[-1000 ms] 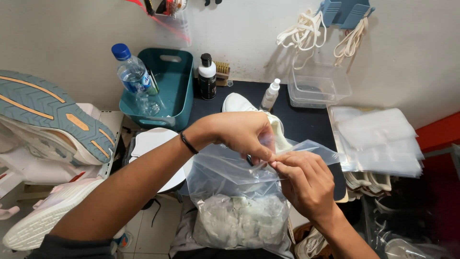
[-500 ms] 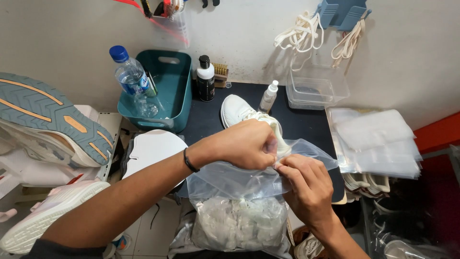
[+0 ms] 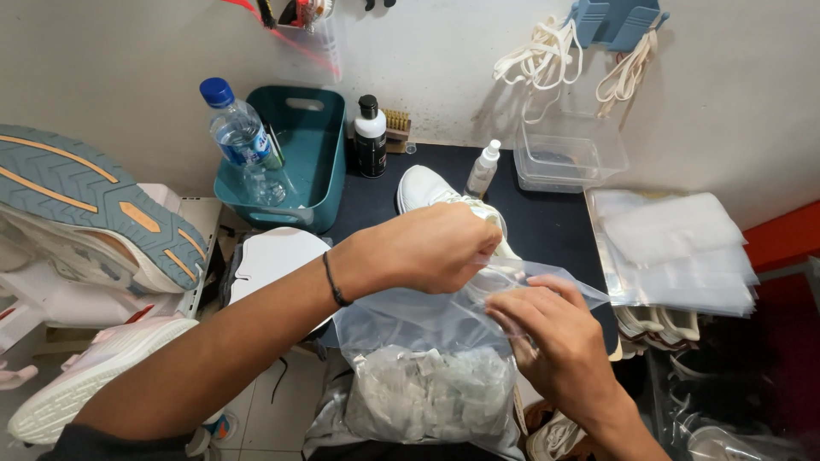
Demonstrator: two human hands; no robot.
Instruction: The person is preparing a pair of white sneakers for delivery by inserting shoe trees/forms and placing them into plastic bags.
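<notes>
Between both hands, over the dark table: clear plastic bag of crumpled white stuffing. Left hand fisted at its mouth; right hand pinches the rim. White sneaker just beyond. Seemingly mid-withdrawal; next likely needs a steady rim.

Even bright indoor light, soft shadows behind the laces on the wall; edges bowed, focus sharp.

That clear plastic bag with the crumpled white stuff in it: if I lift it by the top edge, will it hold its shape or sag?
The clear plastic bag will probably sag: its film wrinkles and folds where the left hand and right hand pinch its top. The crumpled white filling sits low, so the weight likely hangs at the bottom. It looks light for its bulk. The smooth film may slip.
</notes>
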